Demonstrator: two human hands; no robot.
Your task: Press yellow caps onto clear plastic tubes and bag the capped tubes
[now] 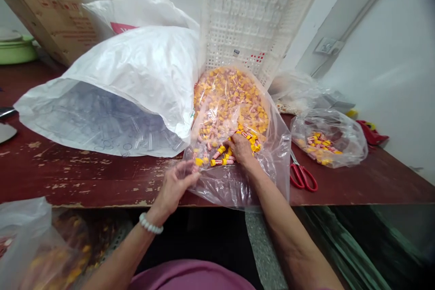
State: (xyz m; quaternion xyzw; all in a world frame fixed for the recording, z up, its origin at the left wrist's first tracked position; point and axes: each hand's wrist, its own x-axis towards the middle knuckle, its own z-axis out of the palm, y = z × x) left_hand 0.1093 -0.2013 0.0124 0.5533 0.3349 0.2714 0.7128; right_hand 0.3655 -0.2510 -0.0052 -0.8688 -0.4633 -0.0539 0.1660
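Roomiest lane I've got is the bare front strip of the red tabletop (84, 179), left of my left grip (173, 186). Go deeper there and I hit the bulky white sack (136, 63), right up beside the clear bag (275, 174). The tall white crate (244, 13) blocks the back. My right grip (241, 148) has a way in from the front, but loose plastic crowds it. On the right, red scissors (303, 176) and a smaller bag (329, 140) are obstacles; front-right corner's open.

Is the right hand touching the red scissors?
Apart: the head view shows part of the clear bag lying between the right hand and the scissors.
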